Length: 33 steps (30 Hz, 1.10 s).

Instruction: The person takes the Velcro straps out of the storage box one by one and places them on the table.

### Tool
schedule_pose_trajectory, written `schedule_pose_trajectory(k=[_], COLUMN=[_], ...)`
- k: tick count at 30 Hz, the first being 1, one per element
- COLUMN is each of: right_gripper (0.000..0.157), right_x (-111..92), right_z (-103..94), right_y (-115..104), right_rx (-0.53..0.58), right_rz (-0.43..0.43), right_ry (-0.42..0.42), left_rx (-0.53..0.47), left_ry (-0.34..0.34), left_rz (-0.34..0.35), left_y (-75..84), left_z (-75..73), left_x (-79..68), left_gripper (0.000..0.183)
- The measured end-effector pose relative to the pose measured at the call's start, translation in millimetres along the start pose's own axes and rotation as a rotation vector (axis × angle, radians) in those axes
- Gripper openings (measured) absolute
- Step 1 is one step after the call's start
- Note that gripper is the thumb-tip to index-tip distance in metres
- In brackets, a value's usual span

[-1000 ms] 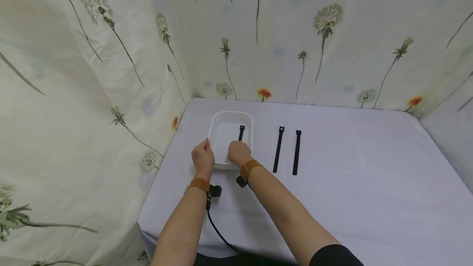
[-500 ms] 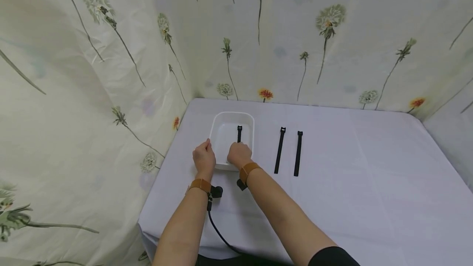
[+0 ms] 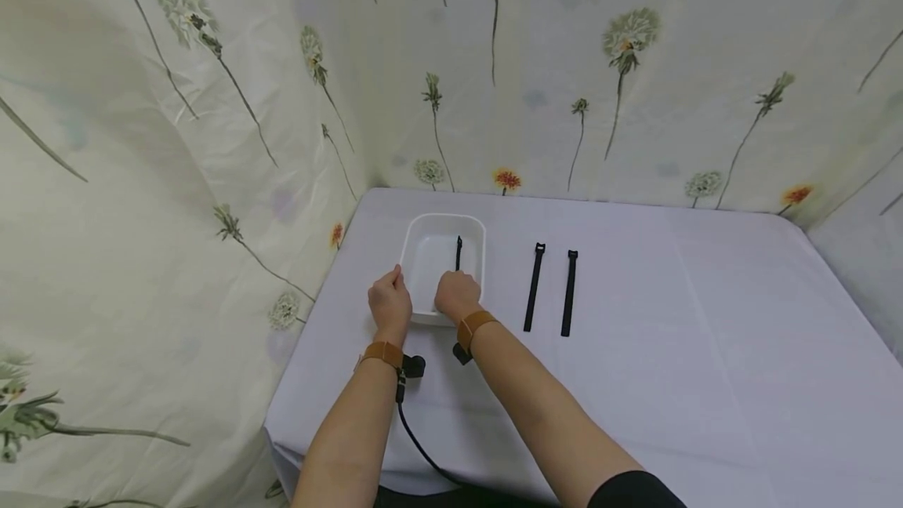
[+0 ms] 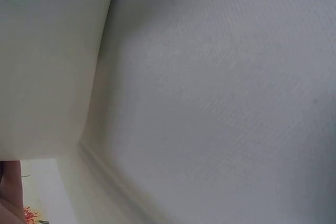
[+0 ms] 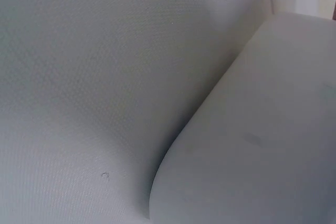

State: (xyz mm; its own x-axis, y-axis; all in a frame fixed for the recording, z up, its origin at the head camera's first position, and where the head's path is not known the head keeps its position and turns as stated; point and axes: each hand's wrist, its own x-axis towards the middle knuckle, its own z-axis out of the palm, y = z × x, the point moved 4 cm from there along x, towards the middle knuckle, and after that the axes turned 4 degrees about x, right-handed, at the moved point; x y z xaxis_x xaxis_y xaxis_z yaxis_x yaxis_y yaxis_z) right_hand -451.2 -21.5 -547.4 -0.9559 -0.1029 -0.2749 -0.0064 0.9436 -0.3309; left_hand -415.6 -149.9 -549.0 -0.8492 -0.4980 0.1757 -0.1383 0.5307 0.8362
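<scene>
A white rectangular tray (image 3: 423, 243) sits on the table in the head view. My left hand (image 3: 389, 306) grips its left rim near the front corner. Over the tray's front right part is my right hand (image 3: 456, 293), holding a black strap (image 3: 458, 251) that looks like a hook-and-loop cable tie. The strap points away from me, its far end thin and edge-on; the near part is hidden under the hand. In the left wrist view, the tray's outer wall (image 4: 42, 66) fills the left side. The right wrist view shows the tray wall (image 5: 252, 129) but not the strap.
To the right of the tray lie two more black straps, one on the left (image 3: 534, 287) and one on the right (image 3: 568, 293), nearly parallel. A white cloth (image 3: 705, 320) covers the table. Flower-patterned curtains (image 3: 536, 61) stand behind and at the left. A black cable (image 3: 419, 445) trails from the left wrist.
The strap in my right hand has turned: its flat slotted end faced up before and now shows edge-on. My left hand and the tray stay in place.
</scene>
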Motion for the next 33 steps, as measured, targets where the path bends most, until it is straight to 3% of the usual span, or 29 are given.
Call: schedule_pose_trajectory(k=[18,27,33], right_gripper=[0.026,0.018,0.016], right_x=[-15.2,-16.3,-18.7], right_z=[-19.5,-24.5,-37.0], right_y=[-11.6,-6.8,0.7], right_rx=[0.084,0.085,0.151], right_rz=[-0.08,-0.113,-0.116], right_ry=[0.047,0.063,0.098], left_rx=[0.004,0.01,0.013], left_ry=[0.013,0.004,0.008], left_rz=[0.005,0.019,0.035], left_y=[0.8,-0.7,3.1], left_z=[-0.8,-0.1,-0.1], left_x=[-2.9,-4.7,-6.5], left_gripper=[0.025,0.025,0.025])
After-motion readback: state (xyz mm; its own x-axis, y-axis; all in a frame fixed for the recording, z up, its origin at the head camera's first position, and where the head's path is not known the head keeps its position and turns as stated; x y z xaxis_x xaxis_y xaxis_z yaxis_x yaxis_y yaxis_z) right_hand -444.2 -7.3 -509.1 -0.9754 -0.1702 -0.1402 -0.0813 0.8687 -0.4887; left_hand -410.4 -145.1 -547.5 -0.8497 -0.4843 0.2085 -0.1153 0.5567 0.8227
